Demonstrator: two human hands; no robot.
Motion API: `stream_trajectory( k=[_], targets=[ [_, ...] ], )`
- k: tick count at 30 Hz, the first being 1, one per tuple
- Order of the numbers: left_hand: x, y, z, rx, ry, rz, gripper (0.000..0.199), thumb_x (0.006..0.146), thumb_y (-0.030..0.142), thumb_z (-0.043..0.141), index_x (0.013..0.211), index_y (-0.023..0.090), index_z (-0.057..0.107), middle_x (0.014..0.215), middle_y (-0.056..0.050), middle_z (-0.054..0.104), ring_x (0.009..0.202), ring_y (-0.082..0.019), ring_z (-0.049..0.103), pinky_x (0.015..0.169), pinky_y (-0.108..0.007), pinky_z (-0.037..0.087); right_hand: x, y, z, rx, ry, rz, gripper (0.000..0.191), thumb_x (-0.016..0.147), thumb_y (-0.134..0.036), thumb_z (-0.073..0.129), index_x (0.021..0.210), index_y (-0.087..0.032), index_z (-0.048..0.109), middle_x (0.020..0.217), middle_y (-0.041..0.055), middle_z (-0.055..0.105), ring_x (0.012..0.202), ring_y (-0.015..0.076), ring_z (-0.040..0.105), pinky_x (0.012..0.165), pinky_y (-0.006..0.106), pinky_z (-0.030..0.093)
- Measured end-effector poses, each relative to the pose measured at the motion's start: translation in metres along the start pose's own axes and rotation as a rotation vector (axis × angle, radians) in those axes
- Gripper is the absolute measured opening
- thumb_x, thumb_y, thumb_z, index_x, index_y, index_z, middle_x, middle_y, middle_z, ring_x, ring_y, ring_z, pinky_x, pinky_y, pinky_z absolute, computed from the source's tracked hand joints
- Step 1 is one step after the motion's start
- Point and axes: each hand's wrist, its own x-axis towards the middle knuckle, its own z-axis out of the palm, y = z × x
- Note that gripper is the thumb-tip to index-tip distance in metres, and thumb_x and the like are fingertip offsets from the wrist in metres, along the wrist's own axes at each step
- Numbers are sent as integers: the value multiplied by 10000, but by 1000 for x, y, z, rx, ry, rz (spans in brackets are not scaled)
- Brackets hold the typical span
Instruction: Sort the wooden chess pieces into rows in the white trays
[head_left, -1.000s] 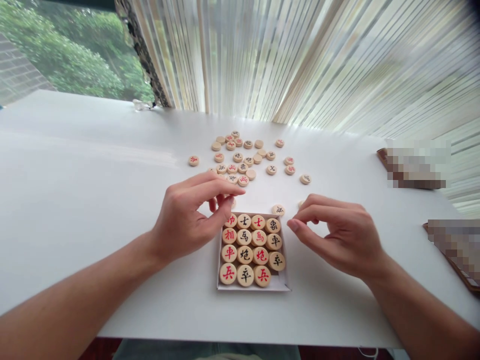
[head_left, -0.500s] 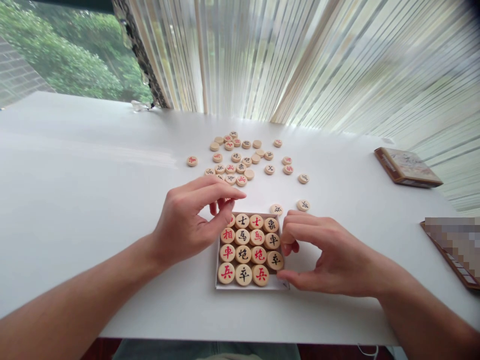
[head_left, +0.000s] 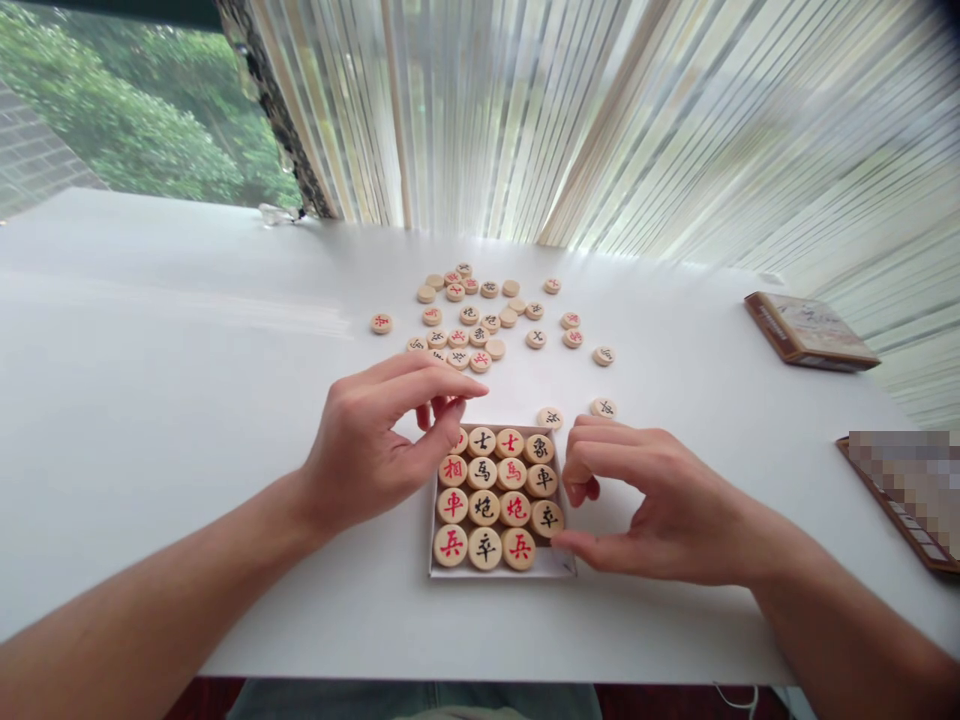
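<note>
A shallow white box (head_left: 502,575) holds rows of round wooden Chinese chess pieces with red and black characters. Bare box floor shows in its near right corner. My left hand (head_left: 386,435) hovers over the far left corner, hiding part of a piece there; its index finger is stretched out, the other fingers are curled, and no piece shows in them. At the right side, my right hand (head_left: 656,505) is open, fingers bent and thumb apart. Its thumb tip is at the lower edge of a black-marked chess piece (head_left: 547,518), seemingly touching it.
Beyond the box, many loose chess pieces (head_left: 480,361) are scattered over the white table (head_left: 187,400), some face down. Two of them (head_left: 550,418) lie just past the box's far right corner. A flat brown box (head_left: 814,332) and a partly blurred-out brown-edged object (head_left: 892,500) lie at the right.
The view has shifted slightly. My right thumb has moved a little upward along the box's right edge, nearer the black-marked chess piece. My left hand looks almost unchanged.
</note>
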Motion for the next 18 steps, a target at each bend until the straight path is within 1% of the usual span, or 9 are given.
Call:
stream_trajectory(
  k=[3,6,11,13,15,18],
  targets=[
    [1,-2,-2,18,12,2,210,912,55,673,993,213,786,928,-37,800,759,-159,737,628,-282,606,-1,6,-3,2,99,-5,248,854,-168,802,807,-213,563,761,-24,594,682,127,536,633,256,436],
    [4,-6,-5,41,42,-1,202,918,65,676,988,217,789,919,-26,797,750,-149,716,615,-274,600,-3,15,-5,23,260,24,224,896,-176,767,794,-220,572,732,-19,591,656,137,539,609,276,437],
    [9,-15,-14,72,88,-50,217,935,95,679,1023,260,790,944,-9,786,820,-149,725,645,-269,606,-3,30,-7,-42,570,248,257,929,-226,748,715,-212,605,644,-23,561,601,131,476,558,289,377],
    [11,-20,-17,79,98,-85,194,940,123,695,1033,263,792,966,-4,790,827,-145,730,654,-267,609,-2,34,-7,-58,666,314,265,919,-244,753,686,-209,630,609,-29,552,567,121,450,528,288,341],
    [12,-23,-19,82,115,-114,162,935,146,712,1033,245,796,989,-3,799,810,-136,733,657,-256,612,0,39,-8,-63,727,355,260,902,-250,759,670,-208,650,585,-34,546,542,114,435,510,287,318],
    [13,-28,-19,77,139,-138,144,913,155,729,1023,206,807,985,-11,811,778,-130,735,657,-242,612,2,45,-8,-87,754,403,242,886,-264,764,669,-208,671,575,-31,557,539,118,443,505,286,318]
  ],
)
